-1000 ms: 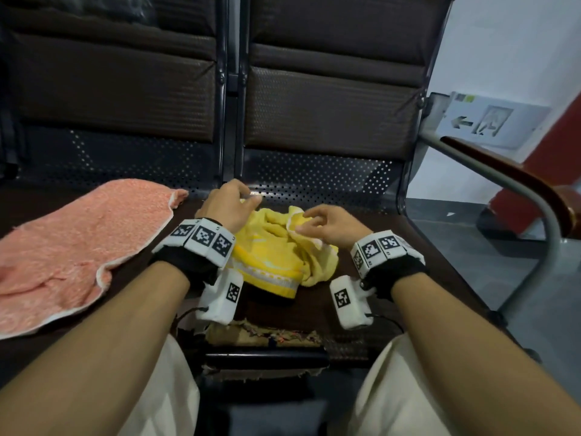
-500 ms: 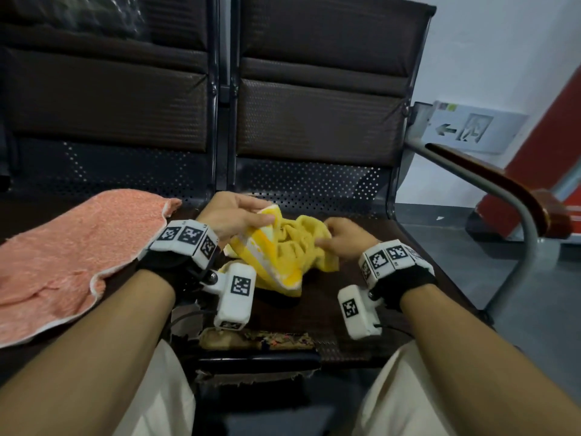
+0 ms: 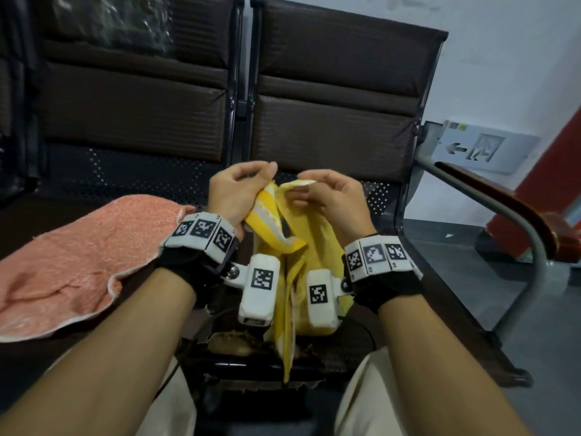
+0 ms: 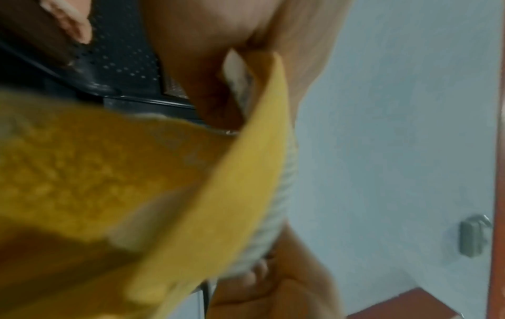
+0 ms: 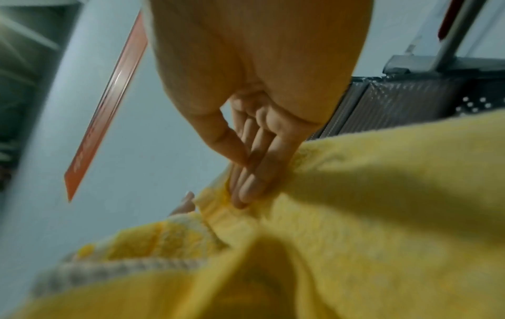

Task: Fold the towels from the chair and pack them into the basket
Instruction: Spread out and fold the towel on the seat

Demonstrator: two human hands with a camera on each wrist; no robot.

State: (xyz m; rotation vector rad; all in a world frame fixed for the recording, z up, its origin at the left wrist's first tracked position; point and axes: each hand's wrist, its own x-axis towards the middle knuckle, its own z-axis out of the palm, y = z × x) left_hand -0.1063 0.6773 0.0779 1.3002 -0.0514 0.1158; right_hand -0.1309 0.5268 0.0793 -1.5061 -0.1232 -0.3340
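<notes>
Your left hand (image 3: 234, 191) and right hand (image 3: 327, 198) each pinch the yellow towel (image 3: 309, 247) by its top edge, raised above the chair seat (image 3: 408, 272). The pink towel (image 3: 75, 256) lies flat on the neighbouring seat.

Yellow towel (image 3: 309, 243) with white edging, bunched, hanging above chair seat (image 3: 418, 291), pink towel (image 3: 78, 256) spread flat left

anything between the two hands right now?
Only the yellow towel: the left hand and right hand each pinch its top edge, with a short span of bunched cloth between them. Head view shows it.
</notes>
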